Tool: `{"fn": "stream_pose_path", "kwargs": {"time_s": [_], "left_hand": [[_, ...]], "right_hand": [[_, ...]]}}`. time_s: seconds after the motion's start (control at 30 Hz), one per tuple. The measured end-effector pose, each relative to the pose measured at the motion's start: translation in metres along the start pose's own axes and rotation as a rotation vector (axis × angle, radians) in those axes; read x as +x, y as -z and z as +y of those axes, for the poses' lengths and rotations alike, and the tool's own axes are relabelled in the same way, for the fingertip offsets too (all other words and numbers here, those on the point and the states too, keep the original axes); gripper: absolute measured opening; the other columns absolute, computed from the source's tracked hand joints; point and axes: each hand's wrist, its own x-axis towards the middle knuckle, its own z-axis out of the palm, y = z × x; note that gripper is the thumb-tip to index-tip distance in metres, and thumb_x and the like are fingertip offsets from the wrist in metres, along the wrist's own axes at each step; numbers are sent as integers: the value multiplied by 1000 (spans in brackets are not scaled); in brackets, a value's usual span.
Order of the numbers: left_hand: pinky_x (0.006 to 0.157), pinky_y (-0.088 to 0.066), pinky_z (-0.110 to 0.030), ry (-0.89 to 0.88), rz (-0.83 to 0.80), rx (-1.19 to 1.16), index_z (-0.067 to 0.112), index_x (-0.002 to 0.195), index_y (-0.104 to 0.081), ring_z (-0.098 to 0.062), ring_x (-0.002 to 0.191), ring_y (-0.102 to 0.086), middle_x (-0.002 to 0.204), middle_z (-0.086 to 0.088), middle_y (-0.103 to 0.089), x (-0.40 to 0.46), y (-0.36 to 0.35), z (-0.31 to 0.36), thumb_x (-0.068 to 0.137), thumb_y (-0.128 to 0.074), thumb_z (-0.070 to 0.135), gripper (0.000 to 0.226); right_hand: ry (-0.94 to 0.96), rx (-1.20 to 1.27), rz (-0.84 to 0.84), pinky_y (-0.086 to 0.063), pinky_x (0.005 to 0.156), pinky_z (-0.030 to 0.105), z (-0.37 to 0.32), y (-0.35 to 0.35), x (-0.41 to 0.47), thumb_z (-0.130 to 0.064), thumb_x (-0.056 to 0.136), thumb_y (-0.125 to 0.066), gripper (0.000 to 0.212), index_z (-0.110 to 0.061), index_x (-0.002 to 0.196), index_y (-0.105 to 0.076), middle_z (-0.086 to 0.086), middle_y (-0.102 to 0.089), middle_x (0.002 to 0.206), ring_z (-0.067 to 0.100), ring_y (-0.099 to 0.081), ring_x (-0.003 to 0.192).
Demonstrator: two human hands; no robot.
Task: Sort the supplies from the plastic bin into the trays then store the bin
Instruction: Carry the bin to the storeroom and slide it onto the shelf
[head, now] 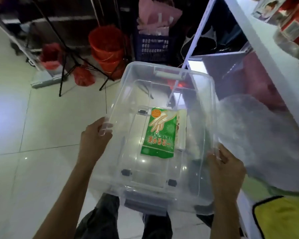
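1 clear bin (162,200) hangs between your left hand (93,135) and right hand (226,168), each gripping a side rim. 1 green packet (158,133) lies inside; 2 stacked red buckets (107,49) stand at 11 o'clock.

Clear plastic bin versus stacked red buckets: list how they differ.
The clear plastic bin is rectangular and see-through; the stacked red buckets are round and opaque. The bin is gripped at its rim by the left hand and right hand; the buckets stand on the floor, untouched. Both are open-topped.
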Motion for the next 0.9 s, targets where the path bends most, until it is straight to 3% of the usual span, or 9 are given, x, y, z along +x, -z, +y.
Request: {"fn": "stream_pose_path", "kwargs": {"time_s": [0.07, 0.17, 0.27, 0.37, 0.47, 0.53, 0.6, 0.7, 0.9], "left_hand": [[85, -53, -31, 39, 57, -16, 19, 114, -65, -19, 86, -69, 92, 6, -71, -3, -15, 0, 79, -61, 2, 40], [85, -52, -30, 85, 108, -18, 20, 118, -63, -16, 88, -69, 98, 5, -72, -3, -34, -6, 77, -62, 6, 43], [81, -49, -25, 84, 147, 54, 17, 118, -62, -13, 85, -68, 102, 5, -72, 2, -53, -17, 82, -63, 4, 39], [84, -51, -28, 67, 154, 97, 15, 123, -58, -15, 88, -68, 106, 1, -71, 13, -68, -34, 85, -64, 6, 39], [85, -51, -30, 111, 160, 89, 14, 123, -56, -19, 91, -68, 106, -1, -71, 27, -83, -57, 83, -64, 3, 42], [86, -52, -35, 143, 159, 67, 13, 123, -56, -22, 93, -68, 107, -3, -71, 39, -93, -74, 83, -64, 3, 42], [86, -53, -37, 176, 148, 61, 11, 122, -55, -23, 94, -67, 108, -5, -70, 52, -104, -94, 82, -65, 4, 41], [86, -52, -38, 210, 156, 61, 10, 120, -55, -25, 95, -66, 108, -6, -69, 75, -123, -127, 82, -65, 7, 40], [84, -53, -38, 224, 149, 23, 11, 117, -54, -21, 93, -65, 105, -4, -68, 108, -166, -202, 81, -64, 7, 38]], "right_hand": [[9, 4, -36, -49, 76, 32, 7, -6, 23, -26, 78, -65, 46, -14, 122, -67, 1, -69, 86, 18, -60, 74], [39, -22, -62, -54, 86, 42, 19, -17, 50, -16, 82, -68, 43, -13, 125, -65, 10, -73, 108, 26, -68, 87], [36, 37, -135, -46, 77, 27, 35, -36, 71, -21, 82, -68, 39, -18, 120, -69, 6, -74, 94, 14, -57, 73], [2, 53, -196, -38, 65, 10, 48, -56, 85, -30, 78, -67, 29, -14, 101, -73, 3, -60, 74, 11, -47, 68], [-9, 87, -228, -45, 78, 19, 58, -84, 96, -16, 82, -71, 36, -15, 118, -70, 2, -74, 94, 9, -62, 81], [-30, 130, -242, -44, 84, 23, 67, -108, 102, -10, 82, -73, 39, -12, 121, -67, 1, -73, 99, 9, -64, 85], [-46, 162, -272, -44, 82, 18, 83, -133, 107, -8, 81, -74, 41, -11, 121, -67, 0, -71, 102, -5, -61, 79], [-47, 182, -302, -41, 65, -1, 109, -172, 114, 1, 79, -72, 36, 3, 115, -66, 13, -74, 101, -22, -55, 65], [-45, 171, -313, -46, 66, -2, 152, -249, 127, 2, 81, -71, 44, 3, 124, -61, 8, -67, 113, -25, -53, 63]]}}
